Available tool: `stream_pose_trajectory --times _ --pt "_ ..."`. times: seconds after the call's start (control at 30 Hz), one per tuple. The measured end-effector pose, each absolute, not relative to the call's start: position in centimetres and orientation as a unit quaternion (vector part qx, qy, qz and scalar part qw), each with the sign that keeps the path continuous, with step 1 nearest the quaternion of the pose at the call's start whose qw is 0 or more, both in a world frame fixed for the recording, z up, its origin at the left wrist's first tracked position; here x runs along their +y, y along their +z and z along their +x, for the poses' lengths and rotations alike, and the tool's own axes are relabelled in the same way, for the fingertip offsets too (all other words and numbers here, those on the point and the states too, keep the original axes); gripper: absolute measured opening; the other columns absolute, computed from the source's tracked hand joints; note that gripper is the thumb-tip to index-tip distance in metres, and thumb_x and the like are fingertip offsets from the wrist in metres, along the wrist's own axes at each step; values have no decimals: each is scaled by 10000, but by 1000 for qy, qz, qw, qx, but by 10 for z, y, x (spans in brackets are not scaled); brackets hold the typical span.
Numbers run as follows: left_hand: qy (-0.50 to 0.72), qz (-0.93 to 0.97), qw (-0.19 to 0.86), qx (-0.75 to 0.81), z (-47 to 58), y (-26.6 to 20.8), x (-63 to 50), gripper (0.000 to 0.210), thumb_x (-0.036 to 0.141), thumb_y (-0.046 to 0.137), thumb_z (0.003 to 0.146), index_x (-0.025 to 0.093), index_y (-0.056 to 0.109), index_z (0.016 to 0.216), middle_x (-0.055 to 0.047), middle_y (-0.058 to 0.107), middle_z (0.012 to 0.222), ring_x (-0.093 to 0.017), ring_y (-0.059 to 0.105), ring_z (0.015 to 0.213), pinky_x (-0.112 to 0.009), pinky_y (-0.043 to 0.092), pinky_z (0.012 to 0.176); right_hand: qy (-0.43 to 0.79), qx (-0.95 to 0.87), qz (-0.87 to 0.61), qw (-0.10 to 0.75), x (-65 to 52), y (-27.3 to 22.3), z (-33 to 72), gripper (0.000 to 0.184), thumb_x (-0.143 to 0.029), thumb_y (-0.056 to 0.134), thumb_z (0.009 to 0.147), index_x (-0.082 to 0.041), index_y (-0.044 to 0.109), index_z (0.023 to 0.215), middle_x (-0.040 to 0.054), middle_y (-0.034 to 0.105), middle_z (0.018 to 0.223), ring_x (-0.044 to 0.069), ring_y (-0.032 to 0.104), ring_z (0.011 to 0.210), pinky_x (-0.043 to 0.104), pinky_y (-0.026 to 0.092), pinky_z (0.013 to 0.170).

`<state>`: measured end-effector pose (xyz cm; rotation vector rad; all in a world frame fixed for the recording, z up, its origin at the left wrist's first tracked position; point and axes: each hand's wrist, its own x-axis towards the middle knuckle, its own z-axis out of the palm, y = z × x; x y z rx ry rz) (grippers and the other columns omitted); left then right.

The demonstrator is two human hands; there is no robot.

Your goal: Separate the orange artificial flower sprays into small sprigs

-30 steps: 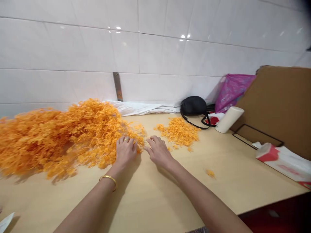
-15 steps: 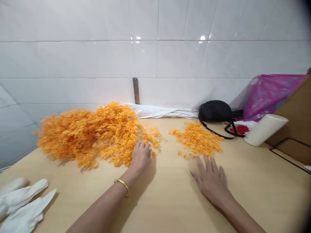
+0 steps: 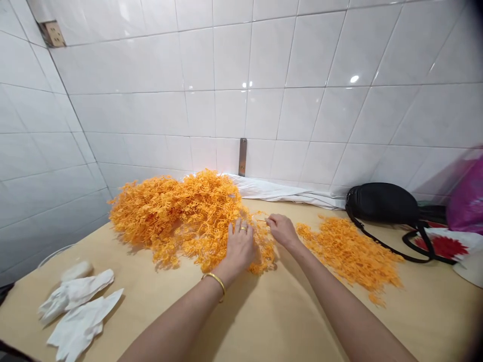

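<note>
A large heap of orange dried flower sprigs [image 3: 177, 216] with thin branching stems lies at the left of the table. My left hand [image 3: 240, 245], with a ring and a gold bangle, rests on the heap's right edge, fingers stretched out and a little apart. Just to its right, my right hand [image 3: 282, 230] is closed in a pinch on a thin stem at the heap's edge; most of that stem is lost among the sprigs. A flatter pile of small loose orange bits [image 3: 354, 254] spreads to the right of my right forearm.
Crumpled white tissues [image 3: 81, 311] and a pale rounded object [image 3: 76, 271] lie at the table's left. A black bag [image 3: 383, 203] with a strap stands at the right, near a red-and-white item [image 3: 445, 245] and a purple plastic bag [image 3: 468, 196]. White cloth [image 3: 279, 191] runs along the tiled wall.
My right hand has left the loose orange pile, moved left to the heap's edge and closed on a stem. My left hand remains at the heap. The camera has turned left.
</note>
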<state>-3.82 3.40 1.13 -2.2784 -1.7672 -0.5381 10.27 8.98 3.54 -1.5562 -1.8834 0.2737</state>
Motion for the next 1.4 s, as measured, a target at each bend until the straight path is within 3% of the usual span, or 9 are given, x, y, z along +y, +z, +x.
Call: stream_pose_trajectory --times 0.23,0.43,0.6,0.77,0.93,1.03,1.17,1.27,1.4 --pt "-124 -765 109 -623 -62 4 74 565 386 517 699 108 414 1181 -169 384 1275 -299 157 1256 -506 102 981 171 -592 -617 489 84 53 159 329 -460 385 714 -172 496 600 5 492 498 130 481 488 244 366 490" --pt "-112 -776 90 -615 -56 16 69 316 317 494 726 134 547 978 -153 521 1104 -303 257 1201 -492 165 952 251 -529 -570 576 60 62 169 423 -589 458 629 -167 475 602 -8 473 521 91 460 447 236 411 483" --pt "-193 -792 109 -569 -43 30 53 211 250 402 788 155 530 926 -124 533 1024 -252 401 1056 -403 290 888 233 -632 -615 410 42 36 157 286 -422 398 722 -169 505 642 -14 494 530 107 487 486 228 394 494" --pt "-198 -749 135 -617 -46 35 74 388 268 520 710 170 455 1079 -137 361 1264 -307 153 1238 -482 167 960 156 -682 -645 307 40 34 140 204 -274 493 695 -165 520 526 48 549 616 172 515 669 281 363 623" --pt "-147 -766 119 -614 -51 30 87 375 249 516 708 150 470 1066 -145 393 1247 -304 243 1209 -451 230 934 -37 -727 -650 219 53 57 96 306 -333 332 823 -156 580 797 130 572 894 249 484 900 372 320 746" --pt "-141 -771 127 -608 -55 30 86 373 266 516 714 153 465 1066 -148 386 1255 -302 221 1224 -453 219 942 -46 -738 -653 164 70 52 66 351 -414 417 774 -131 546 938 146 562 967 273 472 946 388 316 767" --pt "-114 -774 137 -608 -68 30 90 613 402 598 638 199 391 1178 -147 327 1310 -321 133 1257 -497 175 959 -13 -722 -680 124 93 33 52 331 -275 543 680 -113 523 968 148 585 944 278 503 929 374 326 751" --pt "-82 -773 124 -617 -76 28 98 864 471 662 528 245 284 1271 -152 268 1347 -355 72 1264 -553 151 945 -7 -715 -689 117 102 33 61 225 -154 493 681 -121 547 896 126 620 821 254 554 834 358 328 724" --pt "-74 -764 97 -634 -79 22 110 998 478 685 477 253 198 1318 -172 232 1361 -399 70 1250 -591 153 916 -27 -708 -693 133 98 60 90 206 -116 397 712 -137 575 813 130 628 818 240 572 779 316 332 651"
